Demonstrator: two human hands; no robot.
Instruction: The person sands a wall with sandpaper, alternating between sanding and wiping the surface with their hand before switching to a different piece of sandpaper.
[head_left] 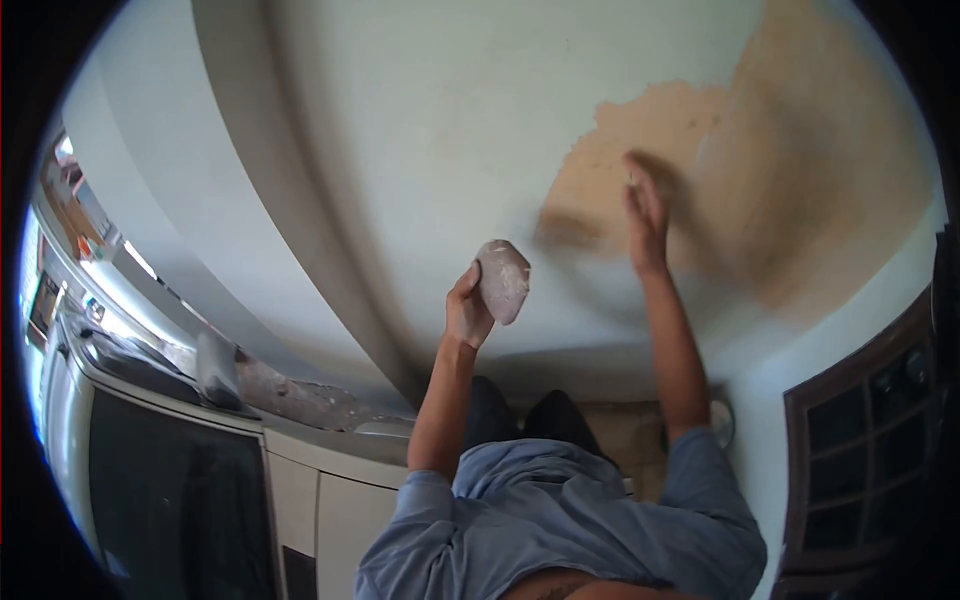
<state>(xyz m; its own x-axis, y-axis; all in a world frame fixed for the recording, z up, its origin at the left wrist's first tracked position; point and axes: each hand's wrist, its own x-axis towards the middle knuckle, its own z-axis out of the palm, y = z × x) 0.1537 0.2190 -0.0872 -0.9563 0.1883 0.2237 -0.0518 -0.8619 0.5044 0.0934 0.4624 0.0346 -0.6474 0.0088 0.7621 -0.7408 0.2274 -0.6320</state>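
Observation:
My left hand [468,308] grips a flat, mauve-grey oval piece [503,282] with pale flecks on its face. The thumb lies along its near edge, and the piece is held upright in front of the pale wall [450,150]. Farther right, my right hand [647,215] is raised with its fingers stretched out and the thumb apart from them. It overlaps the lower part of a tan patch [660,125] on the wall, where the pale coat ends in a ragged edge. A shadow of the hand falls on the patch.
A wall ledge [240,160] runs down the left side. Below left stands a dark-topped appliance [180,490] beside a pale cabinet [350,510]. A dark framed panel with panes [860,440] is at the lower right. Tan discoloured wall [840,150] continues at the upper right.

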